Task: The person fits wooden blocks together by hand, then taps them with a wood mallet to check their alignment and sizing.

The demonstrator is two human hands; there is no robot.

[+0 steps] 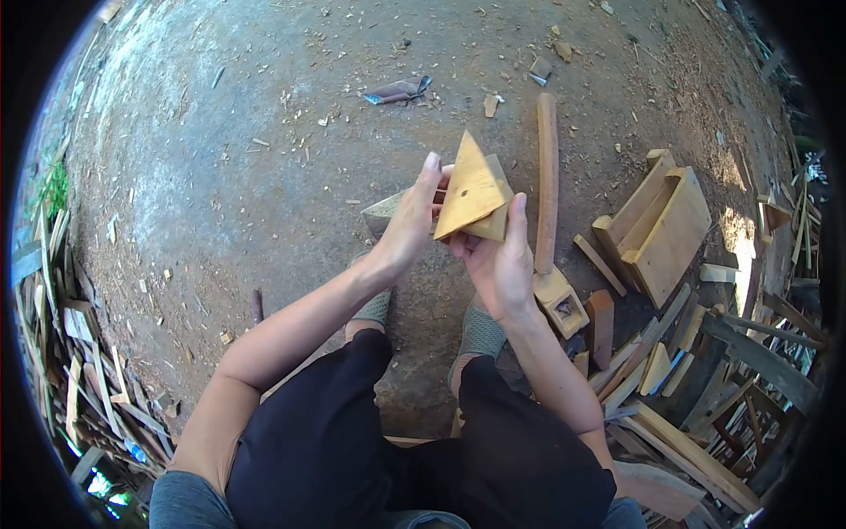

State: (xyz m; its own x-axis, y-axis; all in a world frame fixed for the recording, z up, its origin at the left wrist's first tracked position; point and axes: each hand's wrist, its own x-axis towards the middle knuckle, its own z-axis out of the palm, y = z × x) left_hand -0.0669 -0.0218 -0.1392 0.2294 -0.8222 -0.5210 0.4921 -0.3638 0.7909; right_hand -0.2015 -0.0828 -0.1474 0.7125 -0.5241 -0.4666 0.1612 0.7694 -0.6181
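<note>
Left hand [407, 231] pinches the triangular wooden piece [471, 187] at its left edge; right hand [498, 264] clamps its lower right corner. It looks cut to shape, not yet set down. A wooden plane [558, 300] lies right of the fingers.

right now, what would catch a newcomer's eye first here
The pale triangular wooden piece, held in the middle of the view between the left hand and the right hand, stands out first against the dirt ground. Just right of it a long-handled wooden tool lies on the ground, with a wooden box frame further right and scrap wood heaped at the lower right.
</note>
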